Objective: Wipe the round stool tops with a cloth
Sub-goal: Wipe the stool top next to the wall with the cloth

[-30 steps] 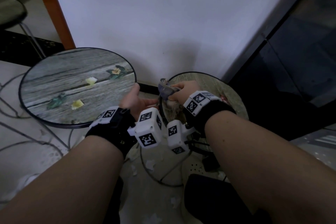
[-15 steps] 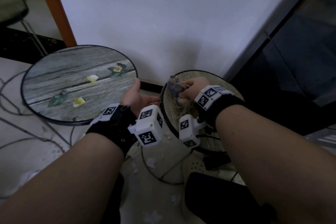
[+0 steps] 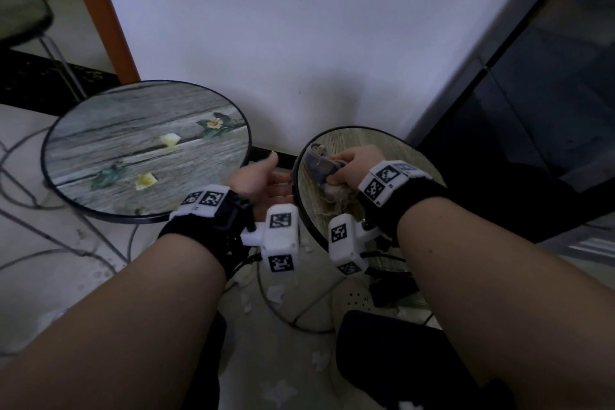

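Two round stool tops stand side by side against the white wall. The left stool top (image 3: 109, 150) shows a grey wood print with yellow flowers and leaves. The right stool top (image 3: 392, 150) is smaller, with a pale wood print. My right hand (image 3: 356, 166) grips a bunched grey cloth (image 3: 319, 161) and presses it on the right top's near-left part. My left hand (image 3: 263, 181) lies palm up with relaxed fingers in the gap between the two tops, just beside the right top's left rim, holding nothing.
The white wall (image 3: 299, 27) is close behind both stools. An orange post (image 3: 100, 10) stands at the back left, a dark glass panel (image 3: 549, 110) at the right. Cables (image 3: 40, 243) and white scraps (image 3: 276, 293) lie on the floor; a black object (image 3: 399, 353) sits below.
My right hand has carried the cloth rightward, from the left rim onto the right stool top. My left hand has stayed in the gap by the rim. The camera shifted a little.
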`<state>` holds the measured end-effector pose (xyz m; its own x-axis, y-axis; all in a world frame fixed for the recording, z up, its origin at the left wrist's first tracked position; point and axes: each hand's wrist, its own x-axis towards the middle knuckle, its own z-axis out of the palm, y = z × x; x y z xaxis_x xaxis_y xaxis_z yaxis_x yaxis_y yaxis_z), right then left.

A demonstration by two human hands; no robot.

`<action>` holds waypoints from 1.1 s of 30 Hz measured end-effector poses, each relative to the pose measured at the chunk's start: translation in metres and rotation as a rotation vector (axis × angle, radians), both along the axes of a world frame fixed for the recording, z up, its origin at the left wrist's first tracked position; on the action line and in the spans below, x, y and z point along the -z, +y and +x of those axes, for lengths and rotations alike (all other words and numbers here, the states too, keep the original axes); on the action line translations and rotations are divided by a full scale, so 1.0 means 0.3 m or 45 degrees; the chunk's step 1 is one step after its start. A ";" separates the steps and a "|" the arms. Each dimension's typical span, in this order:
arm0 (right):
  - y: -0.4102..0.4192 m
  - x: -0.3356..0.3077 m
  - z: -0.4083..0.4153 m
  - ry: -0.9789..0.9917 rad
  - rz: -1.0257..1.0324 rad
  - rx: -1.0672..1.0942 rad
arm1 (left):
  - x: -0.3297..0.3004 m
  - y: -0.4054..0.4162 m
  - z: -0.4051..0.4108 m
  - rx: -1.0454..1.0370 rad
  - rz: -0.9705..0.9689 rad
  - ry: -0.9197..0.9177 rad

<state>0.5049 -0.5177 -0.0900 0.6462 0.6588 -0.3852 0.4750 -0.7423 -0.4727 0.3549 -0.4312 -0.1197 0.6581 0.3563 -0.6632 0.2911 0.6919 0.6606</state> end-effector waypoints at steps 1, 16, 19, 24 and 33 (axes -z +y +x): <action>-0.004 0.001 -0.003 -0.004 -0.004 0.000 | 0.007 -0.010 -0.001 0.011 0.121 0.051; -0.037 0.006 -0.025 0.042 0.037 0.037 | 0.101 -0.020 0.057 0.354 1.008 0.335; -0.052 0.000 -0.028 0.044 0.016 0.024 | 0.102 -0.019 0.058 0.349 1.004 0.331; -0.083 -0.002 -0.045 0.025 0.015 -0.020 | 0.098 -0.028 0.049 0.332 0.988 0.273; -0.125 0.004 -0.061 0.056 0.049 0.012 | 0.063 -0.060 -0.008 0.386 0.407 0.197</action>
<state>0.4866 -0.5551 -0.0913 0.6355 0.6677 -0.3878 0.4461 -0.7274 -0.5214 0.3525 -0.4491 -0.1386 0.6663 0.3652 -0.6501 0.5607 0.3294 0.7597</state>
